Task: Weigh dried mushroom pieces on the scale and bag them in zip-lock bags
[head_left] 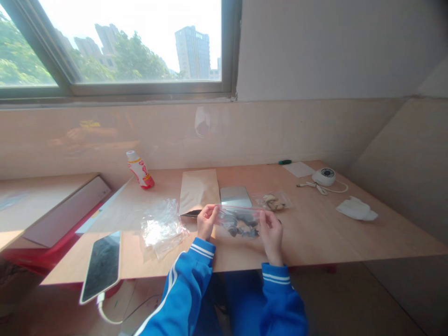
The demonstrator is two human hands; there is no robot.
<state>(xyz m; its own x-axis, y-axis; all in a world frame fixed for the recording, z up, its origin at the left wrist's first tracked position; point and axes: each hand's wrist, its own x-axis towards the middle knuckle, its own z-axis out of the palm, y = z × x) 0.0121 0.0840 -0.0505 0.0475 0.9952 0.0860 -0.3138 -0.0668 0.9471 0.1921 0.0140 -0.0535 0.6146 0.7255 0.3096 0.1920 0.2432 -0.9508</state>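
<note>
Between my two hands a clear zip bag (241,225) is stretched by its top strip, with dark and pale dried pieces inside. My left hand (207,221) pinches the bag's left top corner. At the right top corner, my right hand (271,233) pinches it the same way. Just behind the bag lies a flat silver scale-like device (235,196), partly hidden. A brown paper pouch (199,189) rests left of that device, its dark mouth toward me. Another clear bag (275,201) with pale dried pieces lies to the right.
A pile of clear plastic bags (163,228) lies left of my hands. A phone (102,261) with a cable overhangs the front edge. Toward the back stand a bottle (140,170) and a white dome camera (324,176); a crumpled tissue (357,208) lies at right.
</note>
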